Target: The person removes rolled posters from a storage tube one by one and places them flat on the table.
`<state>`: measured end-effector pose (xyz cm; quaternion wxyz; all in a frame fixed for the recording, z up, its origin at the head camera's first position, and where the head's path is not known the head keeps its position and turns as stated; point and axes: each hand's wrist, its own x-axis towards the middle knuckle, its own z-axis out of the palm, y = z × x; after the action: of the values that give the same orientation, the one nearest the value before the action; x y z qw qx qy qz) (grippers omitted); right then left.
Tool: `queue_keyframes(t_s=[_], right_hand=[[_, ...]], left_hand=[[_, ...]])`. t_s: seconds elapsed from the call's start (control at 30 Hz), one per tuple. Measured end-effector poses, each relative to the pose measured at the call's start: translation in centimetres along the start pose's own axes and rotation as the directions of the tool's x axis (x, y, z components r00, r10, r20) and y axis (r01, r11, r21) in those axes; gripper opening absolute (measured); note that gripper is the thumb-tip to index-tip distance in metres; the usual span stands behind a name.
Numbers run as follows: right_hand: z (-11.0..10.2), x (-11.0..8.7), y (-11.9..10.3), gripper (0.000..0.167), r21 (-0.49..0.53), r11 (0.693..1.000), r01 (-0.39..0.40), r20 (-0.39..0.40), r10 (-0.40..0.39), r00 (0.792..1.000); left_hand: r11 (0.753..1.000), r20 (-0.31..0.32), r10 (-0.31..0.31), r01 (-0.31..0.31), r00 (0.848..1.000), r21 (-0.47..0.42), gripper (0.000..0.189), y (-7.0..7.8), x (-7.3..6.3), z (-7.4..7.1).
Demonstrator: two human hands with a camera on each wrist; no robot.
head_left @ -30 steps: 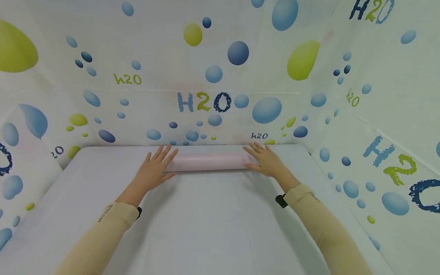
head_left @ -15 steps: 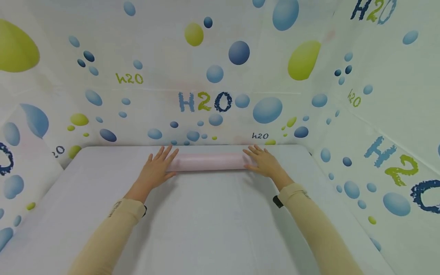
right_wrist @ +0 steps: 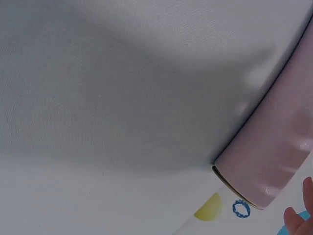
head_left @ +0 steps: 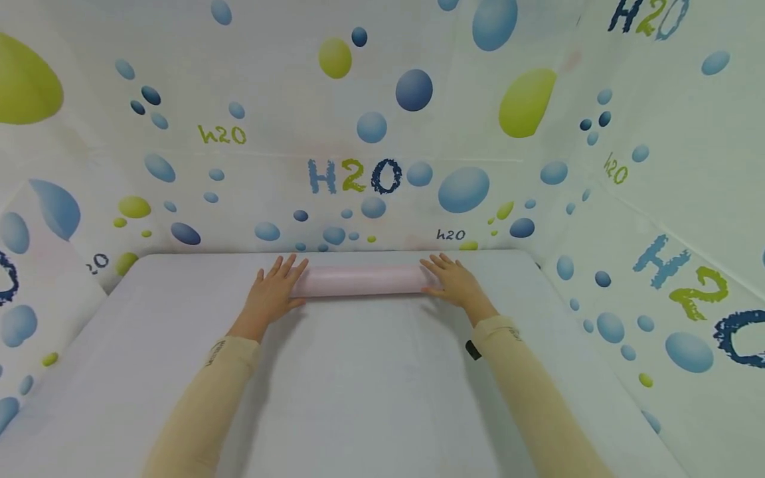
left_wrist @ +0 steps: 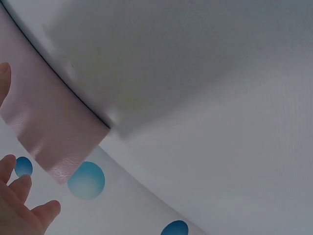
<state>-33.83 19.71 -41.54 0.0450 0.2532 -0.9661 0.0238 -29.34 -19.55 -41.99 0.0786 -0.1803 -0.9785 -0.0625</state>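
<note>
Head view: splaying the left hand (head_left: 271, 295) over one end of the pink roll (head_left: 364, 281), lying near the far edge of the table (head_left: 370, 378); splaying the right hand (head_left: 457, 284) over the other. Seemingly positioning it, probably needing even two-handed movement next.

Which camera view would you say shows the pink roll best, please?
The head view: it shows most of the pink roll lengthwise between the left hand and the right hand, which partly cover its ends. The left wrist view shows only its left end section; the right wrist view, only its right end section.
</note>
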Motion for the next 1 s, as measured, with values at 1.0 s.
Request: queue_keyframes(t_s=[1.0], right_hand=[[0.76, 0.79, -0.94, 0.067, 0.068, 0.995, -0.072, 0.064, 0.067, 0.996]], left_hand=[[0.994, 0.040, -0.104, 0.105, 0.994, -0.011, 0.077, 0.35, 0.24, 0.64]])
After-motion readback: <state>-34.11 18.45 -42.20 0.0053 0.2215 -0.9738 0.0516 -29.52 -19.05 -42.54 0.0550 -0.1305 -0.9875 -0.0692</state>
